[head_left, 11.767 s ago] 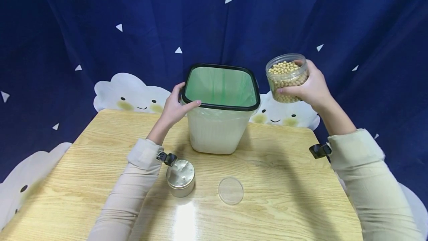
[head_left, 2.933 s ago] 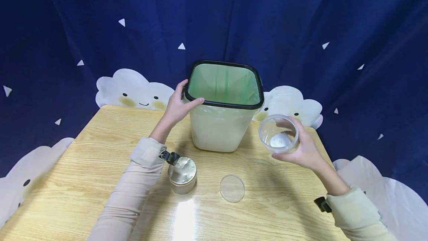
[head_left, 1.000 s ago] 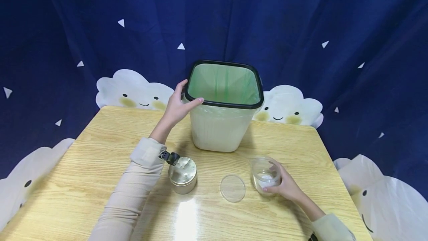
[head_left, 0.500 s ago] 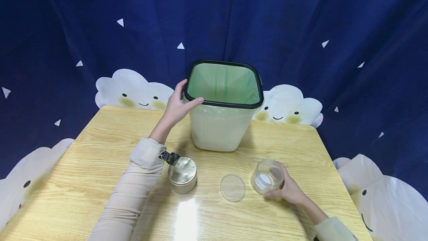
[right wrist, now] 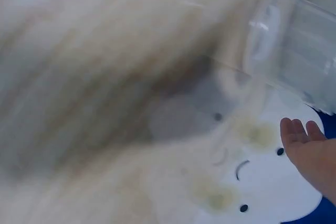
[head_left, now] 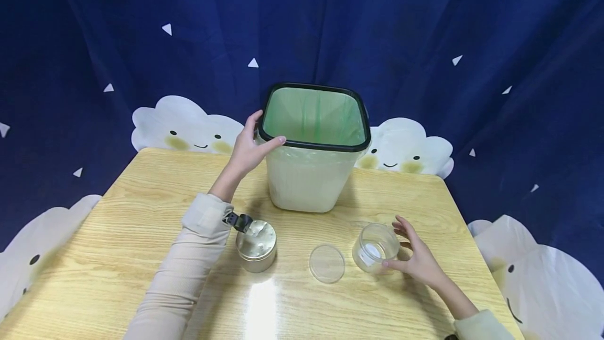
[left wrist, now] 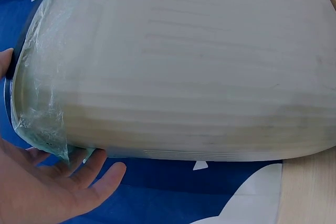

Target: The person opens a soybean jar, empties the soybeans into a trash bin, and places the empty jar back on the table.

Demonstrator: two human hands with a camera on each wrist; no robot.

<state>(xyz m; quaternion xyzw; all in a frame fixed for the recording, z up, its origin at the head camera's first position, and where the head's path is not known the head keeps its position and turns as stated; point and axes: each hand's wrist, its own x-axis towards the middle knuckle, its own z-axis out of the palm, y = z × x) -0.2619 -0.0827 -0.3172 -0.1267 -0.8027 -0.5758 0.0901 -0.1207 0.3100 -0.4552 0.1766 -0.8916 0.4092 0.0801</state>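
Item 1, your left hand [head_left: 247, 152]: the grip is curled over the near left corner of the bin [head_left: 309, 182], thumb along the front of the black rim, fingers on the left side. The left wrist view shows the palm [left wrist: 37, 192] lying against the bin's pale ribbed wall [left wrist: 178, 66], with the edge of the green liner bag [head_left: 313, 117] folded over beneath the rim.

Item 2, your right hand [head_left: 417, 261]: the grip is slack and spread, fingers straight. The thumb tip touches the right side of the clear jar [head_left: 375, 248] or sits just beside it; which one cannot be told. The other fingers stand off it.

Item 3, clear jar: empty, upright on the tabletop [head_left: 141, 209], front right of the bin and well apart from it. The right wrist view is blurred; it shows only a clear ribbed wall [right wrist: 302, 51] and fingertips [right wrist: 302, 132].

Item 4, clear round lid [head_left: 326, 263]: flat on the tabletop, just left of the jar, not touching it.

Item 5, metal tin [head_left: 256, 245]: lidded, upright, left of the clear lid and just beside your left sleeve [head_left: 189, 256].

Item 6, bin: upright at the back middle of the tabletop, mouth open, green liner inside.

Item 7, backdrop [head_left: 141, 41]: dark blue cloth with white triangles and smiling clouds, hanging behind the tabletop.
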